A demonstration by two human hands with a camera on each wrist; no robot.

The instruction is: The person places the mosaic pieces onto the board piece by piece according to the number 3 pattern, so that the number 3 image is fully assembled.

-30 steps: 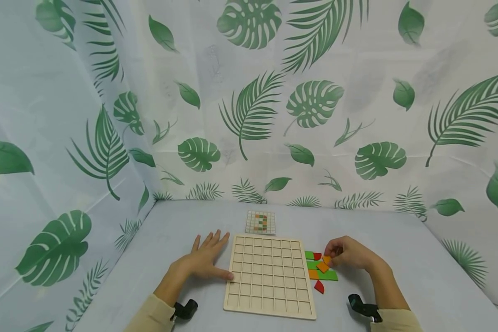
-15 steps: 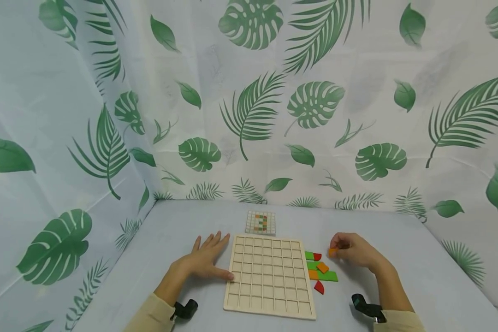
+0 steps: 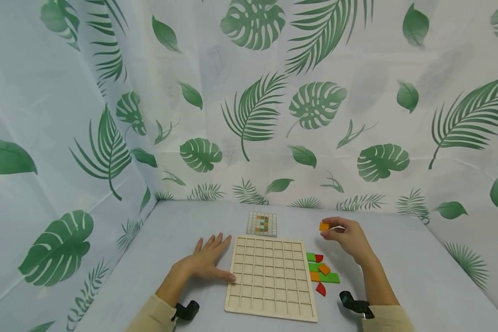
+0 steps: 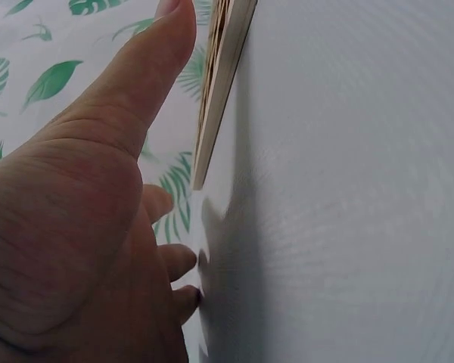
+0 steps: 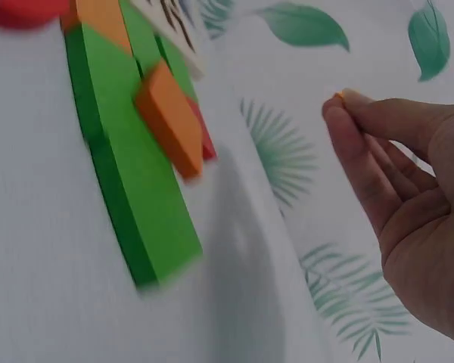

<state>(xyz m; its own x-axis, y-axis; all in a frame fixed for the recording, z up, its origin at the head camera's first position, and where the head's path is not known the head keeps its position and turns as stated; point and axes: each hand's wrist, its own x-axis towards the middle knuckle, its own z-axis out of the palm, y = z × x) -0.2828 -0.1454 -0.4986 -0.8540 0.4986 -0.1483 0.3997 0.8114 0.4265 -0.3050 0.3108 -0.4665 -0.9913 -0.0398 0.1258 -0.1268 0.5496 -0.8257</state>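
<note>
Tile of orange colour is in the grip of the right hand: thumb and fingers pinch it at its side, and hold it above the white table, to the right of the small pattern card. From the right wrist only a thin orange edge of it shows between the fingertips.

The left hand is spread, with fingers apart, just beside the wooden board. Its thumb reaches to the left rim of this board; if it presses there, I cannot tell. The hand grips nothing. The board lies flat and has square compartments in rows.

Close to the right edge of the board lie other pieces. One red quarter-round piece touches a green piece. Nearer to the person, a second orange piece rests turned upon green ones, and a third orange piece lies against a long green piece. Nearest to the person is another red piece, which lies apart. Behind the table hangs a white cloth with printed green leaves.
</note>
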